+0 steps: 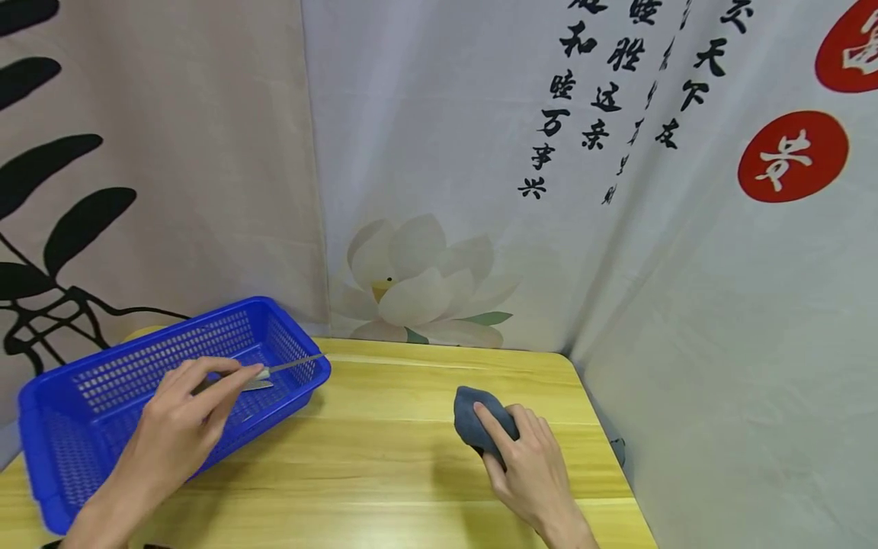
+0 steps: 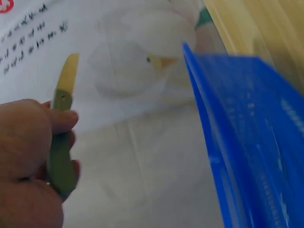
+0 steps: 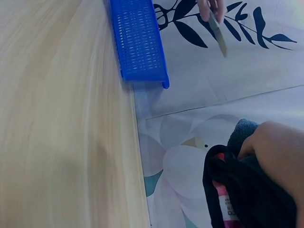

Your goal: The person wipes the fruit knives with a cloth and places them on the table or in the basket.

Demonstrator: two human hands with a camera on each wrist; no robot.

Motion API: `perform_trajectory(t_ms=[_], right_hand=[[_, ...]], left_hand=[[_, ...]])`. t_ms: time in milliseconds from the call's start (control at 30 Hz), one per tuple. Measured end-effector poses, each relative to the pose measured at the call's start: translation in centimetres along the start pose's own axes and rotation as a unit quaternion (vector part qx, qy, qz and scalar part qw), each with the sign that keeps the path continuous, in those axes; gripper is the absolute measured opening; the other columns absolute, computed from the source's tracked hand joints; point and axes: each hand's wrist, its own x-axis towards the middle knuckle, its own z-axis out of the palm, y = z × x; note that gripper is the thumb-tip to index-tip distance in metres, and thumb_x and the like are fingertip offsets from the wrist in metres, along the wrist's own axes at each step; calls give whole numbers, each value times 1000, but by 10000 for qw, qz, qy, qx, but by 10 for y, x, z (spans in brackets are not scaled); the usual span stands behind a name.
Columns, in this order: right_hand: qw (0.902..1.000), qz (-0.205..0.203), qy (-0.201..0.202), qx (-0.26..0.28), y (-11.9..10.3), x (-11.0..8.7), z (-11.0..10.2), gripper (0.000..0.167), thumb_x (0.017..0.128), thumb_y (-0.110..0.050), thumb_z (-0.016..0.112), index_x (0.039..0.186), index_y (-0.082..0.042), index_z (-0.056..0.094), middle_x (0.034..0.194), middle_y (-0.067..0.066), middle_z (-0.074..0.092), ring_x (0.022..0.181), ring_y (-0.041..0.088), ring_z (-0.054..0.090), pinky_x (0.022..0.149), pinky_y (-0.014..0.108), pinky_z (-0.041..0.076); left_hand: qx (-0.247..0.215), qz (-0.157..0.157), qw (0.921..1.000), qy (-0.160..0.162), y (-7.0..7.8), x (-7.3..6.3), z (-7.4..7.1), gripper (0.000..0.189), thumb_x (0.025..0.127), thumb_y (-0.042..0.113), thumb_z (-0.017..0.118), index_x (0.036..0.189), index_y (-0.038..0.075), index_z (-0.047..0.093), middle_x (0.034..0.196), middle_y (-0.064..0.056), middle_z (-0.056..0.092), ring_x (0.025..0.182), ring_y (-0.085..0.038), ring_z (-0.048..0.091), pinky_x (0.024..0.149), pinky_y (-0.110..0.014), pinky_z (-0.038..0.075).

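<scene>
My left hand (image 1: 181, 419) grips a small knife (image 2: 60, 156) with a green handle, held above the blue plastic basket (image 1: 51, 457). Its thin yellowish blade (image 1: 298, 362) points right, over the basket's right end. On the right, my right hand (image 1: 531, 465) holds a bunched grey-blue cloth (image 1: 473, 419) over the table. Beneath that hand, the right wrist view shows black fabric (image 3: 247, 190) with a pink strip (image 3: 221, 190) bearing a white label at its edge; the palm side is hidden.
The basket stands on the left of a light wooden table (image 1: 384, 450), with a small pale piece (image 1: 257, 385) inside it. A printed curtain (image 1: 425, 152) hangs behind the table's back edge. Another white curtain (image 1: 741, 343) runs along the right side.
</scene>
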Motion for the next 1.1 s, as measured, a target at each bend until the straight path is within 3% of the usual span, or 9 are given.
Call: perform_trajectory(t_ms=[167, 300, 333, 400, 500, 633, 767, 967, 1100], right_hand=[[10000, 60, -63, -37, 3, -5, 1, 75, 76, -19, 95, 148, -25, 76, 109, 11, 70, 91, 23, 63, 78, 41, 54], [9998, 132, -111, -76, 4, -8, 0, 75, 76, -19, 95, 149, -25, 75, 109, 11, 70, 90, 22, 62, 77, 40, 53], [9998, 151, -124, -83, 4, -9, 0, 75, 76, -18, 95, 149, -25, 75, 109, 11, 70, 90, 21, 61, 76, 39, 53], [9997, 191, -144, -85, 3, -10, -1, 76, 76, -18, 95, 149, -26, 75, 108, 10, 70, 89, 20, 60, 76, 38, 51], [9995, 252, -184, -81, 3, -12, -2, 76, 76, -17, 95, 149, -26, 75, 108, 10, 70, 88, 19, 60, 75, 37, 50], [9992, 335, -232, -40, 6, -17, -1, 76, 76, -16, 94, 149, -26, 75, 108, 9, 69, 89, 20, 61, 79, 39, 54], [9985, 435, -319, -8, 10, -23, 1, 75, 78, -16, 93, 150, -26, 74, 110, 9, 71, 92, 21, 64, 83, 44, 60], [9966, 583, -575, 2, 19, -30, 5, 75, 83, -16, 94, 153, -27, 71, 117, 11, 73, 98, 25, 69, 86, 45, 61], [9947, 607, -829, 24, 24, -36, 7, 73, 86, -16, 94, 154, -28, 71, 121, 11, 74, 102, 27, 71, 90, 48, 62]], left_hand=[[56, -366, 9980, -510, -30, -13, -17, 76, 119, 59, 32, 123, 4, 85, 107, -10, 76, 87, -11, 58, 69, -15, 40], [283, -578, 9939, -899, -50, -21, -26, 34, 118, 26, 63, 126, -1, 82, 104, -16, 78, 76, -18, 66, 59, -17, 44], [396, -628, 9923, -989, -54, -22, -28, 23, 112, 13, 72, 127, -2, 81, 104, -19, 78, 77, -25, 70, 61, -22, 51], [702, -788, 9868, -1226, -60, -25, -31, 35, 97, -7, 82, 132, -4, 77, 111, -28, 78, 84, -42, 74, 72, -43, 63], [1074, -1090, 9767, -1505, -64, -28, -33, 48, 93, -5, 85, 139, -5, 71, 127, -38, 72, 104, -63, 70, 87, -78, 56], [1149, -1447, 9682, -1690, -62, -29, -32, 55, 100, 14, 85, 149, -3, 65, 143, -41, 63, 125, -69, 59, 98, -90, 44], [812, -1474, 9711, -1695, -54, -27, -26, 70, 100, 32, 88, 157, 1, 61, 151, -38, 60, 139, -64, 53, 108, -92, 37], [202, -1255, 9776, -1675, -32, -23, -10, 81, 95, 38, 92, 163, 9, 59, 158, -30, 59, 157, -57, 43, 129, -86, 22], [-199, -762, 9875, -1368, -12, -20, 6, 71, 100, 49, 85, 158, 14, 65, 158, -22, 64, 161, -46, 44, 135, -74, 25]])
